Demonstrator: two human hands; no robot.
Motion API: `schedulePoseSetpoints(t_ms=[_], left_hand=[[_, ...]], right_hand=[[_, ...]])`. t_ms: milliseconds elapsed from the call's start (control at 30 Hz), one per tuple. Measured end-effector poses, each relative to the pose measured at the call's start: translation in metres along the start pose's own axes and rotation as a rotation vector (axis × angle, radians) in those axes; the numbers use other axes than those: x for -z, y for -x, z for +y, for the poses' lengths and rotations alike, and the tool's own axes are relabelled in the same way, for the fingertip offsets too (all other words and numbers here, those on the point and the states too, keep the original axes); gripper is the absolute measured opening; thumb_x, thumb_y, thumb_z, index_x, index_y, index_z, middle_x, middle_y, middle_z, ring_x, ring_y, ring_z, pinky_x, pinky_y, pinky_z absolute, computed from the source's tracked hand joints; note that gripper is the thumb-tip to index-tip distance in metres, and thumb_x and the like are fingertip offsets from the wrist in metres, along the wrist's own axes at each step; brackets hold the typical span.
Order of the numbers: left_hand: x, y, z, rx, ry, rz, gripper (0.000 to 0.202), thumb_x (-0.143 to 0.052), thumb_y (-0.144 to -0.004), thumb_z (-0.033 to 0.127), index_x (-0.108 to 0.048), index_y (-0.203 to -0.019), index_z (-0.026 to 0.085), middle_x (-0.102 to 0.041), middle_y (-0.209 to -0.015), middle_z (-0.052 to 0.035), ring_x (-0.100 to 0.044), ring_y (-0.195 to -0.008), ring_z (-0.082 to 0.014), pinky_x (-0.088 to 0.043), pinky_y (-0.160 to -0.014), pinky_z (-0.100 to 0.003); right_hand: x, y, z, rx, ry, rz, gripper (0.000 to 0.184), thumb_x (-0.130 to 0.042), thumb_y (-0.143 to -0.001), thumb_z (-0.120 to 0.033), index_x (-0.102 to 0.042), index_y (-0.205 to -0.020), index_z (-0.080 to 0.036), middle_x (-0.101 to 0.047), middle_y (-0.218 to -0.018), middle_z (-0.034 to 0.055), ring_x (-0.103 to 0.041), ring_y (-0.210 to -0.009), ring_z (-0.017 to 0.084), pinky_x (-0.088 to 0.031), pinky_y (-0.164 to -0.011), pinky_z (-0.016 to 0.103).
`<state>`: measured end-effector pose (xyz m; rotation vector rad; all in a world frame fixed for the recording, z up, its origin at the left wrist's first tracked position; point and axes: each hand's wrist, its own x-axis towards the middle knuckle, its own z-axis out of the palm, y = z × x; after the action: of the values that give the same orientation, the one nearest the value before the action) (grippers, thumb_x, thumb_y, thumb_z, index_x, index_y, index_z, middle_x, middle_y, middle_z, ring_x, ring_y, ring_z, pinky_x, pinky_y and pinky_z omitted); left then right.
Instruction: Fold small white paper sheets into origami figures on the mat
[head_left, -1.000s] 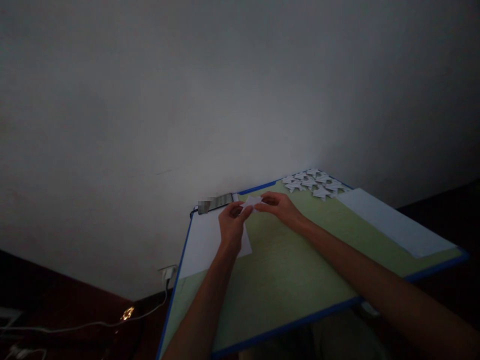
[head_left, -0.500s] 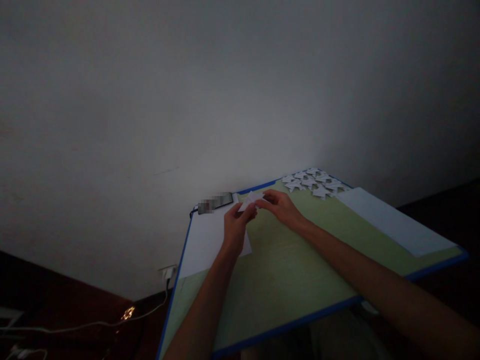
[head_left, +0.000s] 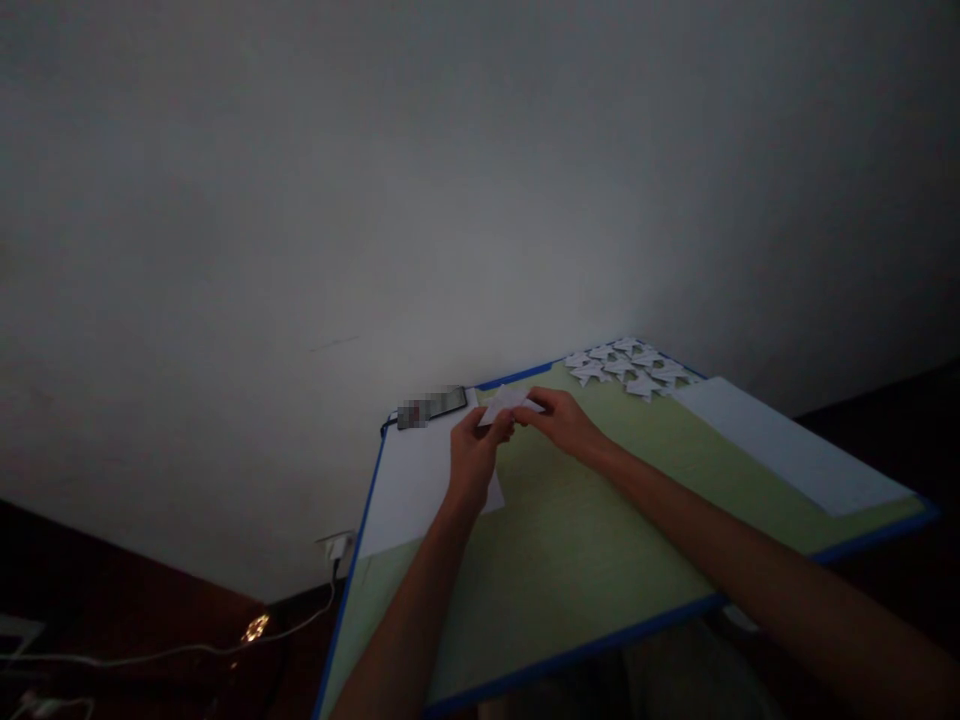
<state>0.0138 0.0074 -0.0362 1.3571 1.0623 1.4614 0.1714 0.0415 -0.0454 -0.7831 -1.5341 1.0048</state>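
Observation:
A small piece of folded white paper is held above the far half of the green table. My left hand is closed on its lower left side, thumb on top. My right hand pinches its right side between thumb and fingers. The fingertips of both hands almost meet at the paper's lower edge. Below and behind my left hand lies a sheet of white paper. Several folded white paper shapes with pointed ends lie together at the far right corner.
A phone or similar dark-screened device, partly blurred out, lies at the far left corner. A white sheet lies along the right edge. Blue edging borders the table. The wall stands behind, with a plugged-in white cable at left.
The right fingers have shifted slightly down and inward along the folded paper, and its right part now lies flatter. The left hand keeps its hold. Other things stay in place.

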Motion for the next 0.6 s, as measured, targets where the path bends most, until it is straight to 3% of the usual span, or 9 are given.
schedulePoseSetpoints(t_ms=[133,400,600], left_hand=[[-0.0021,0.0016,0.0014,0.055,0.0,-0.023,0.043,-0.082,-0.071,0.047,-0.075,-0.096,0.012,-0.074,-0.085,-0.0098,-0.065,-0.072,-0.0177,-0.052,-0.07,-0.031],[-0.0007,0.0008,0.001,0.026,-0.007,0.004,0.044,-0.083,-0.069,0.045,-0.076,-0.095,0.011,-0.074,-0.082,-0.0102,-0.062,-0.071,-0.0172,-0.049,-0.069,-0.03],[-0.0008,0.0013,0.0015,0.012,-0.059,-0.023,0.039,-0.081,-0.071,0.045,-0.075,-0.091,0.011,-0.07,-0.074,-0.0069,-0.06,-0.066,-0.0159,-0.047,-0.065,-0.028]], right_hand=[[-0.0001,0.0001,0.0006,0.005,0.054,0.026,0.024,-0.066,-0.08,-0.041,-0.064,-0.075,-0.017,-0.06,-0.066,-0.0026,-0.051,-0.061,0.013,-0.04,-0.057,0.025],[-0.0014,0.0014,-0.0071,0.0,-0.039,-0.007,0.028,-0.065,-0.082,-0.044,-0.068,-0.076,-0.018,-0.066,-0.072,0.0009,-0.06,-0.072,0.016,-0.047,-0.07,0.028],[-0.0003,-0.0024,0.0018,-0.067,-0.133,0.105,0.03,-0.074,-0.073,-0.048,-0.065,-0.077,-0.019,-0.064,-0.071,-0.0014,-0.058,-0.069,0.015,-0.046,-0.067,0.029]])
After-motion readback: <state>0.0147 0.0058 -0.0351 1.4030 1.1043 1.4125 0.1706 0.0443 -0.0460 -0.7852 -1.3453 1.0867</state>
